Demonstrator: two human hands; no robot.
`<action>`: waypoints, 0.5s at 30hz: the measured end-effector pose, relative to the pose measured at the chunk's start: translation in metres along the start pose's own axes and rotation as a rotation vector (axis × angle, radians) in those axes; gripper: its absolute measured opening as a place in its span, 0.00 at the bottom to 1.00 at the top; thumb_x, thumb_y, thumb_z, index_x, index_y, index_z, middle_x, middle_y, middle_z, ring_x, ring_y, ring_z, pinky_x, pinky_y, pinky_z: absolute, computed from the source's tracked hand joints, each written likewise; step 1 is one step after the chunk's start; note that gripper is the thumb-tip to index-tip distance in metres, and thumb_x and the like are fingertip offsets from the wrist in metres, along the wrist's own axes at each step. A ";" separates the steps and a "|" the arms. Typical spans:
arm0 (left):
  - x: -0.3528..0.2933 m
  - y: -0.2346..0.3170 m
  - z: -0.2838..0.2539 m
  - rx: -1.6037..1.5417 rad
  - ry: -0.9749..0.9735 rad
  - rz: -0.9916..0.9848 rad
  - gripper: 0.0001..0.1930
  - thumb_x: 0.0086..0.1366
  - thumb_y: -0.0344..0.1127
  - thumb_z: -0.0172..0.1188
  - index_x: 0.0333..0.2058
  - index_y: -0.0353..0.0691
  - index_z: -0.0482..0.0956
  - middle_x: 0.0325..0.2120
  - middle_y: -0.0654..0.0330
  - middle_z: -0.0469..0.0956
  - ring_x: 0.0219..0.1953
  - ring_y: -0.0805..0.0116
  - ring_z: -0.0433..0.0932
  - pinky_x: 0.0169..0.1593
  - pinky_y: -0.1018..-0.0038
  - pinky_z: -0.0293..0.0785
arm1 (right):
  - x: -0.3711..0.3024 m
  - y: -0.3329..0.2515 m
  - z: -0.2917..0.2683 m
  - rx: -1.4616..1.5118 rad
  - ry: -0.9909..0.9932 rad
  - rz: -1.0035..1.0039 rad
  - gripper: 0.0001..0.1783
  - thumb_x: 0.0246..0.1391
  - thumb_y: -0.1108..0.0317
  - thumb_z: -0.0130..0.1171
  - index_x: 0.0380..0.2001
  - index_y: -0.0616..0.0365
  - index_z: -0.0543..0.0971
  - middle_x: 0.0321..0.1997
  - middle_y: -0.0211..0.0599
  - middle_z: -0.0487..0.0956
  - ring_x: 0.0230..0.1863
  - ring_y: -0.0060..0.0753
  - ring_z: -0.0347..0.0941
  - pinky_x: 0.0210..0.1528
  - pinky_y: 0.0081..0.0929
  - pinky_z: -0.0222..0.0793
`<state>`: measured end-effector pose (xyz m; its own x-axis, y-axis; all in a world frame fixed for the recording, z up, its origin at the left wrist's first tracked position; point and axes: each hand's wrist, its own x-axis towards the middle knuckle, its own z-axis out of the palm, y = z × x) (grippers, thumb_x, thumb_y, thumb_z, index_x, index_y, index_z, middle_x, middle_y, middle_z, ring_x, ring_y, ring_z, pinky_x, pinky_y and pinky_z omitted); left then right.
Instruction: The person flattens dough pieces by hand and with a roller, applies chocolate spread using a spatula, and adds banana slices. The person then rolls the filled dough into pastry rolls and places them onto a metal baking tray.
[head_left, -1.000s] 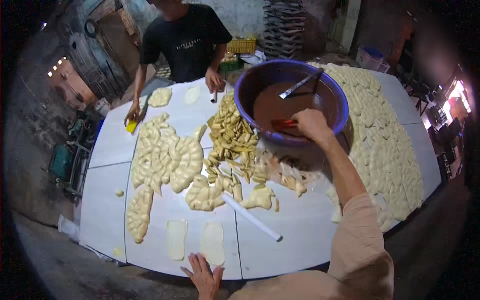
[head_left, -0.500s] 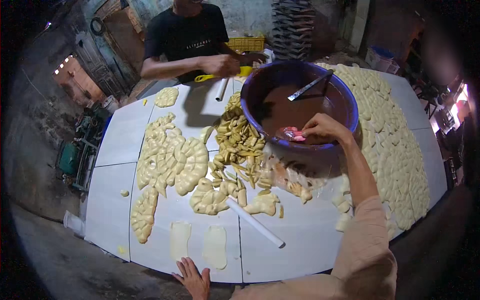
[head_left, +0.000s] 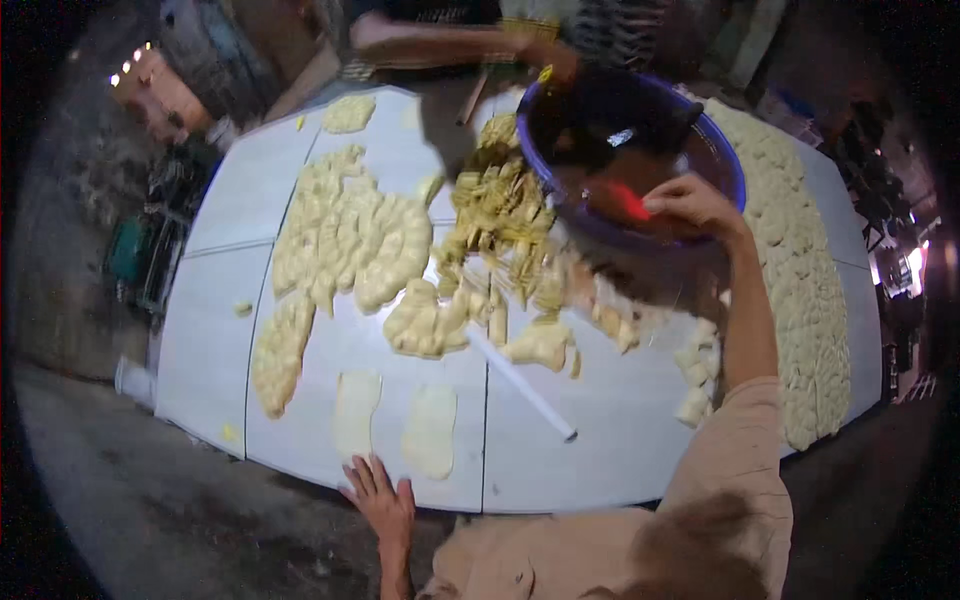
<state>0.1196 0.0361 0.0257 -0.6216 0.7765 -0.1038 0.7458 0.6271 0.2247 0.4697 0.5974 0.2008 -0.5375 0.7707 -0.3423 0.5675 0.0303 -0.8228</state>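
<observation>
My right hand (head_left: 700, 205) reaches over the near side of a large purple-blue tub (head_left: 740, 170) and pinches a small red-pink utensil (head_left: 630, 200), blurred by motion. Brown filling (head_left: 590, 190) lies in the tub. My left hand (head_left: 382, 500) rests with fingers spread at the table's near edge, its fingertips by the lower end of a thin flattened dough strip (head_left: 357, 415). A second flat strip (head_left: 429, 432) lies just to the right. Beyond them a white rolling tube (head_left: 525, 385) slants across the table.
Coiled dough pieces (head_left: 350, 230) cover the left middle. Yellow-brown cut sticks (head_left: 495, 220) are heaped left of the tub, near a clear plastic bag (head_left: 640, 290). Many dough pieces (head_left: 795, 280) spread along the right side. Across the table, a co-worker's arm (head_left: 440, 42) reaches toward the tub.
The view has shifted, and the table sits higher in it. My right hand stays at the tub with the red utensil, now blurred. The co-worker's arm has moved toward the tub.
</observation>
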 end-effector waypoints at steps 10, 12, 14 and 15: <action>0.006 -0.001 0.015 -0.095 0.134 0.078 0.41 0.70 0.55 0.57 0.74 0.40 0.53 0.75 0.36 0.38 0.76 0.34 0.35 0.71 0.32 0.26 | -0.069 -0.046 0.139 -0.166 -0.183 -0.101 0.17 0.56 0.61 0.70 0.44 0.62 0.87 0.28 0.27 0.83 0.28 0.14 0.72 0.29 0.20 0.68; 0.001 -0.005 0.015 -0.125 0.198 0.115 0.42 0.70 0.55 0.58 0.73 0.39 0.53 0.75 0.37 0.39 0.76 0.33 0.35 0.70 0.31 0.26 | -0.083 -0.058 0.191 -0.182 -0.365 -0.121 0.16 0.58 0.62 0.69 0.43 0.62 0.87 0.28 0.29 0.84 0.28 0.15 0.73 0.31 0.21 0.70; 0.000 -0.006 0.019 -0.142 0.205 0.120 0.43 0.69 0.55 0.58 0.73 0.38 0.53 0.74 0.36 0.40 0.76 0.32 0.36 0.70 0.31 0.27 | -0.093 -0.041 0.242 -0.253 -0.357 -0.323 0.16 0.58 0.59 0.68 0.44 0.59 0.87 0.28 0.35 0.85 0.27 0.21 0.76 0.32 0.25 0.72; -0.001 -0.006 0.015 -0.159 0.201 0.120 0.43 0.69 0.56 0.59 0.74 0.40 0.52 0.75 0.37 0.40 0.76 0.33 0.36 0.70 0.29 0.27 | -0.097 -0.038 0.264 -0.316 -0.359 -0.333 0.16 0.58 0.58 0.68 0.44 0.56 0.87 0.30 0.37 0.85 0.28 0.27 0.78 0.33 0.27 0.73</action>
<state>0.1193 0.0329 0.0096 -0.5776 0.8070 0.1231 0.7801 0.5011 0.3747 0.3357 0.3538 0.1456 -0.8653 0.4247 -0.2664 0.4610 0.4652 -0.7557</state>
